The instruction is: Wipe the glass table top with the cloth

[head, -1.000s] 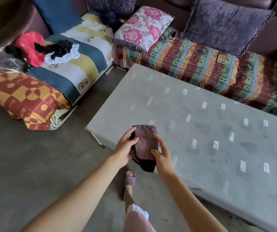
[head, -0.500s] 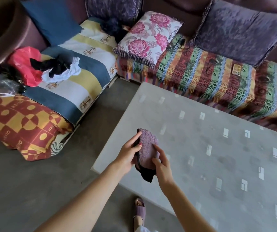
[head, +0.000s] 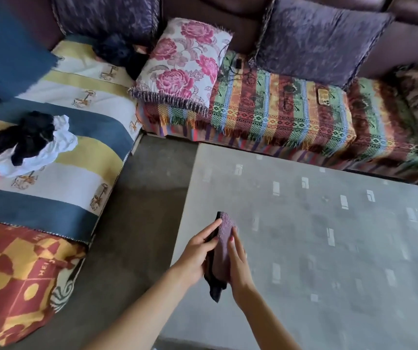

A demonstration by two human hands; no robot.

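- My left hand [head: 195,258] and right hand [head: 239,267] hold the folded mauve cloth [head: 221,245] between them, above the near-left part of the grey glass counter [head: 329,248].
- Left fingers [head: 213,227] pinch its dark edge; right fingers [head: 235,239] lie flat, pressed together against its face.
- The red-and-yellow blanket [head: 13,279] shows letters, seemingly "MEI" and "EM"; I can't read more.
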